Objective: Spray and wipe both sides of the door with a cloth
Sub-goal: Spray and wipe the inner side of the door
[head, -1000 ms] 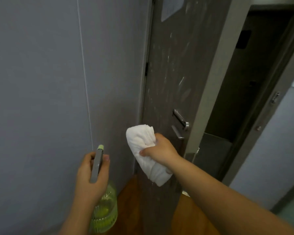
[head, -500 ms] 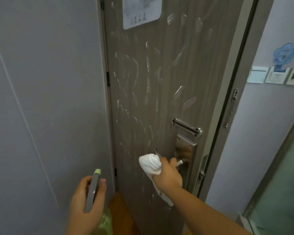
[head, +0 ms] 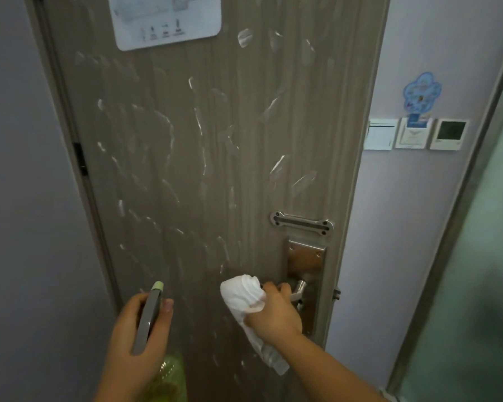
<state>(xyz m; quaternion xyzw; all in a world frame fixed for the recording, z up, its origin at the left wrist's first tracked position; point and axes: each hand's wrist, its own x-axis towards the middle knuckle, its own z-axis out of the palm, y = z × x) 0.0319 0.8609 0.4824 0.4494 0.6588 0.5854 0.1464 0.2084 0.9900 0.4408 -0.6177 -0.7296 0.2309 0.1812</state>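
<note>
The brown wood-grain door (head: 204, 158) fills the middle of the view and stands closed in its frame, its face covered in white smears. My right hand (head: 273, 313) holds a white cloth (head: 243, 298) and curls its fingers round the metal lever handle (head: 295, 287) at the door's lower right. My left hand (head: 141, 340) grips a spray bottle (head: 150, 320) with a grey head, pale green nozzle and green body, held low in front of the door's lower left.
A paper notice (head: 169, 18) is stuck at the door's top. A metal latch bar (head: 301, 223) sits above the lock plate. Switch panels (head: 415, 134) and a blue sticker hang on the right wall. A grey wall flanks the left; a frosted glass panel (head: 476, 285) stands right.
The door has swung from open to closed. My right hand moved with the cloth from the door's face to the lever handle. The left hand stays low with the bottle.
</note>
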